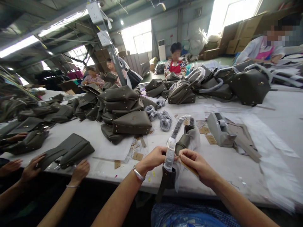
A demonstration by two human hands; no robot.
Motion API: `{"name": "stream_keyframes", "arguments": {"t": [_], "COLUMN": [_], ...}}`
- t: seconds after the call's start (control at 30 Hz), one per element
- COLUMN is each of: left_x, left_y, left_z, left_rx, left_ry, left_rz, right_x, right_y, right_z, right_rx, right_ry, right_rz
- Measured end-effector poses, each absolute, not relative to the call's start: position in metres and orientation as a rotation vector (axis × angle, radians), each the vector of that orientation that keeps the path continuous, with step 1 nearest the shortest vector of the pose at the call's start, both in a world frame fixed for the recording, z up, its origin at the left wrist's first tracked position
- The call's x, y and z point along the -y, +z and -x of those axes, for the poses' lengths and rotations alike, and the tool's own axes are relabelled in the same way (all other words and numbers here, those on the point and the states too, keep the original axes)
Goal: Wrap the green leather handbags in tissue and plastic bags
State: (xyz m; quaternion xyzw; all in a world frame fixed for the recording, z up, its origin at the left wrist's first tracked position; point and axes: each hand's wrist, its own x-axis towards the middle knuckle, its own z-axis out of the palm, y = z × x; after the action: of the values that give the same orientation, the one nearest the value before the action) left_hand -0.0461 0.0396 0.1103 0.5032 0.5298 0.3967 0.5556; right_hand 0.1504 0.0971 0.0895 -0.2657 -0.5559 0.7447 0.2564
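Note:
A dark olive handbag (182, 142) lies on the table in front of me, its handle (170, 146) wrapped in clear film with a buckle on it. My left hand (156, 157), with a silver bracelet at the wrist, is closed beside the handle. Its fingertips pass behind the handle, and what they pinch is hidden. On the right side of the bag, my right hand (195, 162) is closed in a pinch. A tan card tag (190, 167) hangs from its fingers, partly covered by them. The fingertips of both hands nearly meet.
Stacked olive bags (131, 123) stand left of centre, beside film-wrapped coiled straps (165, 121). A grey tape dispenser (220, 129) sits to the right. Loose tan tags (137, 156) lie near the front edge. At left, a co-worker's hands (80, 171) handle another bag (75, 149). Other people work across the table.

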Motion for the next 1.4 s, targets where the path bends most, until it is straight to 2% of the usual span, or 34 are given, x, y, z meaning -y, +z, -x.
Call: {"name": "stream_keyframes", "arguments": {"t": [0.13,0.3,0.43,0.63,0.77,0.9,1.0,1.17,1.3,1.4], "left_x": [-0.029,-0.002,0.017,0.018,0.016,0.019,0.019,0.015,0.018,0.021], "left_y": [0.119,0.132,0.128,0.114,0.125,0.140,0.143,0.147,0.167,0.177], "left_z": [0.057,0.079,0.081,0.066,0.059,0.040,0.024,0.013,0.002,-0.010], "left_rx": [-1.354,-1.417,-1.314,-1.299,-1.250,-1.078,-1.074,-1.235,-1.539,-1.710], "left_ry": [1.035,1.092,1.246,1.683,1.788,1.726,1.557,1.463,1.371,1.298], "left_rz": [-1.223,-1.184,-0.909,-0.618,-0.618,-0.626,-0.674,-0.952,-1.437,-1.711], "right_x": [-0.100,-0.098,-0.093,-0.093,-0.096,-0.092,-0.087,-0.084,-0.085,-0.084], "right_y": [0.089,0.098,0.108,0.122,0.127,0.128,0.126,0.133,0.146,0.149], "right_z": [-0.159,-0.172,-0.175,-0.172,-0.166,-0.159,-0.155,-0.155,-0.153,-0.153], "right_rx": [1.680,2.082,2.130,2.042,1.909,1.623,1.567,1.824,2.001,2.036], "right_ry": [1.917,1.539,1.370,1.304,1.453,1.772,1.849,1.620,1.373,1.323], "right_rz": [0.774,0.817,0.787,0.838,0.817,0.586,0.460,0.506,0.487,0.426]}}
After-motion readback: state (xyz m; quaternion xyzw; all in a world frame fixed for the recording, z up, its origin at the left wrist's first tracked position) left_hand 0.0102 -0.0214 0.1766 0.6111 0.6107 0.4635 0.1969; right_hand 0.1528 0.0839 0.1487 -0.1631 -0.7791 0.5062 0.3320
